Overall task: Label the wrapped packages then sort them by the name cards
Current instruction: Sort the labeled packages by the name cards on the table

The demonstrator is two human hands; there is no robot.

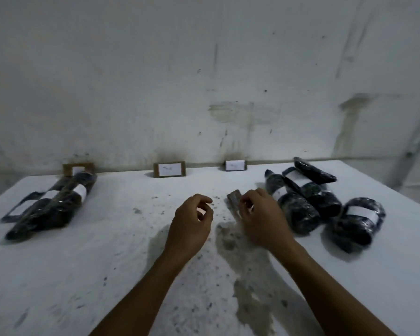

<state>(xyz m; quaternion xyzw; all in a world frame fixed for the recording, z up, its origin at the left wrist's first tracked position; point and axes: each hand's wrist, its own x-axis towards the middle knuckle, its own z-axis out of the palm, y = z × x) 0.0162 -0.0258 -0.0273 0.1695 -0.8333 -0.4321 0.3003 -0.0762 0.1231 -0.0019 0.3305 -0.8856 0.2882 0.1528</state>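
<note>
Three brown name cards with white labels lean on the wall: the left card [77, 169], the middle card [169, 169] and the right card [235, 165]. Dark wrapped packages with white labels lie in a left pile [54, 204] below the left card. A right pile [310, 197] holds several more, with one package [357, 220] apart at its right. My right hand [260, 219] grips a small grey-brown block [233, 201] at the table's middle. My left hand [192, 221] hovers beside it, fingers curled, with something small and pale between the fingertips that I cannot identify.
The white table [107, 251] is stained and speckled, with a dark blotch [230, 236] under my right wrist. A scuffed white wall [204, 81] rises directly behind the cards. The table's right edge drops away past the right pile.
</note>
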